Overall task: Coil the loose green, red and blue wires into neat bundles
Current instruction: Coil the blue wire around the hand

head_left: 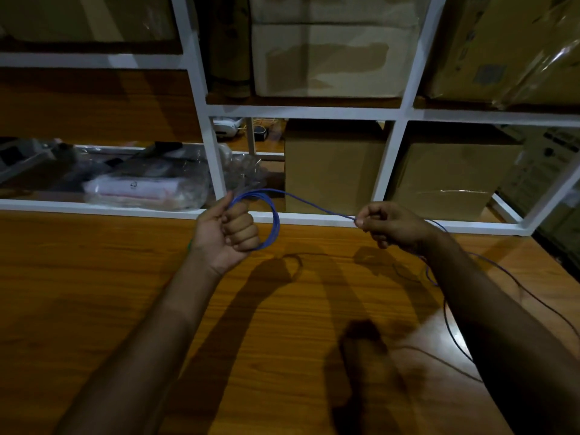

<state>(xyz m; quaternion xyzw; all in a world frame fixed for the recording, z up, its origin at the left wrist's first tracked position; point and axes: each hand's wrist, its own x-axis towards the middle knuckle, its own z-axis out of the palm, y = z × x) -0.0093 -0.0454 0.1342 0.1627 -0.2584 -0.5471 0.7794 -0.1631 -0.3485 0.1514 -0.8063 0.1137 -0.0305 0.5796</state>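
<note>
Blue wire coil gripped in left hand; strand pinched by right hand fingers above counter

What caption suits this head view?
Left hand grips blue wire coil; right hand pinches its trailing strand above wooden table.

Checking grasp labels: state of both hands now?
Left hand: closed, gripping the blue wire coil.
Right hand: closed, pinching the blue wire's straight run.
</note>
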